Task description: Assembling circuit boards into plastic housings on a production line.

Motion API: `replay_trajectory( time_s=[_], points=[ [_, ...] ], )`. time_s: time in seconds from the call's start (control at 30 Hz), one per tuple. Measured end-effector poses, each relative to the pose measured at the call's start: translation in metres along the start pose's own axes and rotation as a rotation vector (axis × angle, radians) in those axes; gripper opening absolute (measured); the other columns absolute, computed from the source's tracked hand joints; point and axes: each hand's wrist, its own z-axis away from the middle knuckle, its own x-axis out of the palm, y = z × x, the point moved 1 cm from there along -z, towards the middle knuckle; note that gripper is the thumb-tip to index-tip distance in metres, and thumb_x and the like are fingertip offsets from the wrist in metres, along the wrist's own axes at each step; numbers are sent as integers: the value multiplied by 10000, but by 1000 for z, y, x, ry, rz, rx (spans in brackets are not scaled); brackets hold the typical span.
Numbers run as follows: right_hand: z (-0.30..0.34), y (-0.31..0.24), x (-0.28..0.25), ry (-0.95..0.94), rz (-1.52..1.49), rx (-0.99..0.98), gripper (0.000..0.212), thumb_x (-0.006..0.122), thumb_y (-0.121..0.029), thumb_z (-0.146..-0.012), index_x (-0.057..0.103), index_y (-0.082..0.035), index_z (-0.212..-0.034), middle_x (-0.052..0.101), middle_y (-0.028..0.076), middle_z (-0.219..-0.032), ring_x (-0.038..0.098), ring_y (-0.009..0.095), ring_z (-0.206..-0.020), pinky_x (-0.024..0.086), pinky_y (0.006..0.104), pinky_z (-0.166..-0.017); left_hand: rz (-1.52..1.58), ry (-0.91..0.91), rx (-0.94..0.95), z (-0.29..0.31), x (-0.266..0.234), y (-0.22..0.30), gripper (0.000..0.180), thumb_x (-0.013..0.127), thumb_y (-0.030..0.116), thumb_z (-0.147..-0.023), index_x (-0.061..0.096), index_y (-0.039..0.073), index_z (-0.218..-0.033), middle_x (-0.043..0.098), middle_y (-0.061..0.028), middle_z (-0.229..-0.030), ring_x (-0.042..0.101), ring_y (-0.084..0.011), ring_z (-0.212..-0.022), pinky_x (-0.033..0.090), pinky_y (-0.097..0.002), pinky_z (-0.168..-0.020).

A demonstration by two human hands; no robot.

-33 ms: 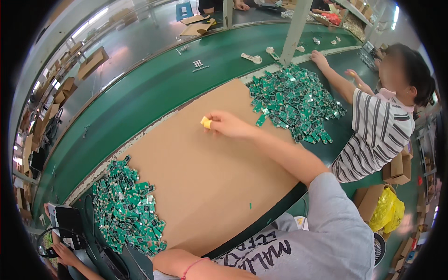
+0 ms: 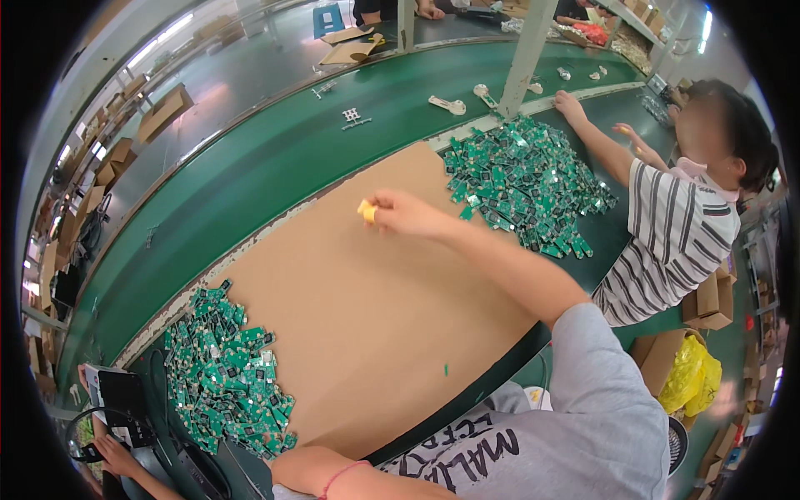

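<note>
Above a brown cardboard sheet (image 2: 358,317), my right hand (image 2: 404,215) is closed, thumb and fingers pinched together. Yellow covers (image 2: 367,211) show at its fingertips; anything between them is too small to make out. My left hand (image 2: 308,468) is at the lower edge, below a pink wristband, beside a pile of small green circuit boards (image 2: 225,379); its fingers are hidden. A larger heap of the same boards (image 2: 529,183) lies at the sheet's far right corner. A tiny green piece (image 2: 446,369) rests on the sheet near my body.
Beyond the sheet runs a green conveyor belt (image 2: 275,175) carrying small metal parts (image 2: 354,119). A metal post (image 2: 529,58) rises behind the right heap. One co-worker in stripes (image 2: 679,212) sits at right; another person's hand (image 2: 117,457) is beside a black device (image 2: 123,396).
My right hand has shifted very slightly and its wrist is a little higher. The belt's small parts have edged to the left. The board piles look the same.
</note>
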Motion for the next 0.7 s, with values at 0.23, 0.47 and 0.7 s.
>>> replay_trajectory(
  time_s=[0.23, 0.47, 0.7],
  points=[
    [-79, 22, -138, 585, 962, -200, 172, 531, -173, -739, 606, -59, -845, 613, 188, -805, 590, 330, -797, 472, 424, -703, -28, 29, -81, 3, -21, 7, 376, 589, 429, -799, 584, 54, -814, 559, -122, -788, 550, -317, -680, 447, -368, -559],
    [-125, 54, -234, 713, 1354, 176, 251, 494, -231, -785, 599, -54, -928, 596, 140, -1010, 546, 322, -984, 452, 480, -780, -450, 370, 59, 24, -57, 33, 225, 555, 139, -740, 559, -21, -899, 554, -170, -962, 540, -307, -915, 441, -406, -806],
    [-163, 110, -301, 563, 1743, 76, 367, 436, -329, -849, 615, -10, -885, 636, 183, -845, 624, 349, -785, 498, 448, -667, -387, 476, -222, 55, -37, 22, 191, 467, 174, -898, 540, 12, -969, 527, -87, -1102, 536, -236, -979, 439, -343, -800]
  ],
)
